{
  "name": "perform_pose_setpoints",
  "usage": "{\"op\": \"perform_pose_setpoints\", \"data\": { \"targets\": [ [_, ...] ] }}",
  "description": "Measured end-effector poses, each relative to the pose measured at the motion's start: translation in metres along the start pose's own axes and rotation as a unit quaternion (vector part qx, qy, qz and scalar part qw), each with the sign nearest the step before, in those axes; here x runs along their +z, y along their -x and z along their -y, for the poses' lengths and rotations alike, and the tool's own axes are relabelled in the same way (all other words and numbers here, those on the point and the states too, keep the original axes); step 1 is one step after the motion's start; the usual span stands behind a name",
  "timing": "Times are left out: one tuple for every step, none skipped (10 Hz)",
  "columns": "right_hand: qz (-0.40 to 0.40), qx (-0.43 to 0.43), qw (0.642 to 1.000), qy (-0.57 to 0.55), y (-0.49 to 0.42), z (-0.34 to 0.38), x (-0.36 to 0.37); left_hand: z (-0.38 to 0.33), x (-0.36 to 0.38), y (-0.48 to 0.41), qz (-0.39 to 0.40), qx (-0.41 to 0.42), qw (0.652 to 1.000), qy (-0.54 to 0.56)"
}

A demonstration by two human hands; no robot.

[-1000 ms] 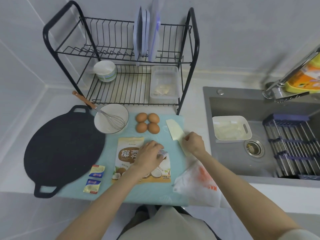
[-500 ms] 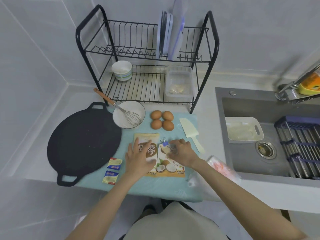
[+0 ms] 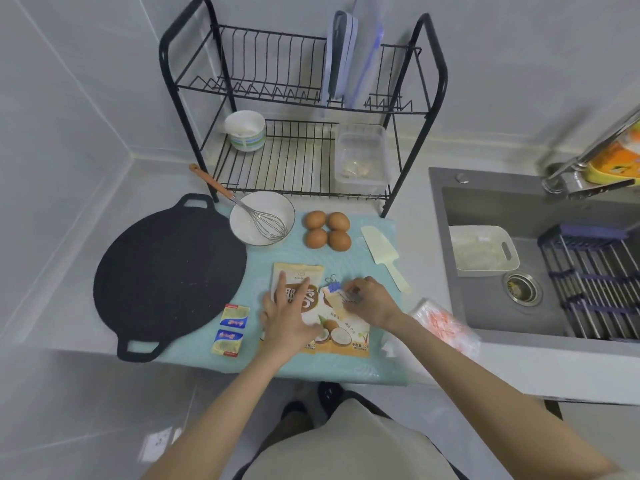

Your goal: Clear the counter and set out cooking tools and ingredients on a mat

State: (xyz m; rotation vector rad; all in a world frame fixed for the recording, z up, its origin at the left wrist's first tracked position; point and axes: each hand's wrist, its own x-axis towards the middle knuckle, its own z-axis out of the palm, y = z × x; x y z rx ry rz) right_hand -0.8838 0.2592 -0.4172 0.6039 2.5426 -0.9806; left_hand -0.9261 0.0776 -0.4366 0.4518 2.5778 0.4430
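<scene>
Hands (image 3: 289, 317) on pouches (image 3: 322, 306) — mat (image 3: 363, 362).

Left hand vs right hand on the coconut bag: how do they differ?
The left hand lies flat, fingers spread, pressing the coconut bag; the right hand is curled, fingertips at the bag's folded corner by the blue binder clip. The left covers the bag's left half, the right its upper right. Both touch the bag.

The mat (image 3: 367, 370) lies on the tabletop (image 3: 415, 216), with the sink (image 3: 485, 209) to its right. The pan (image 3: 166, 275) covers its left edge. Behind, the bowl (image 3: 242, 216) holds the whisk (image 3: 263, 221); right of it are the eggs (image 3: 327, 229), then the spatula (image 3: 382, 252). In front lie the butter packs (image 3: 231, 329) and, to their right, the bag (image 3: 349, 332). The rack (image 3: 301, 109) stands behind the mat.
</scene>
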Motion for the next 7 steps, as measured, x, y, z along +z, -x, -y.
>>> {"op": "perform_pose_setpoints", "data": {
  "targets": [
    [0.004, 0.004, 1.0, -0.004, 0.002, -0.002, 0.003, 0.005, 0.0, 0.007, -0.009, 0.01, 1.0, -0.007],
    [0.009, 0.015, 1.0, -0.009, 0.004, -0.001, 0.003, 0.007, -0.002, 0.01, 0.002, 0.012, 1.0, -0.016],
    [0.0, 0.012, 1.0, 0.0, 0.007, -0.001, 0.004, 0.009, -0.004, 0.011, 0.007, 0.024, 0.999, -0.019],
    [-0.022, 0.008, 0.999, 0.023, 0.01, 0.003, 0.005, 0.01, -0.01, 0.012, 0.022, 0.036, 0.999, -0.019],
    [-0.049, 0.003, 0.999, 0.014, 0.016, 0.007, 0.006, 0.009, -0.02, 0.013, 0.017, 0.055, 0.998, -0.027],
    [-0.073, -0.012, 0.997, -0.004, 0.028, 0.016, 0.003, 0.01, -0.031, 0.015, -0.007, 0.075, 0.997, -0.028],
    [-0.106, -0.028, 0.994, -0.024, 0.036, 0.029, 0.001, 0.014, -0.044, 0.013, -0.049, 0.12, 0.992, -0.008]
  ]
}}
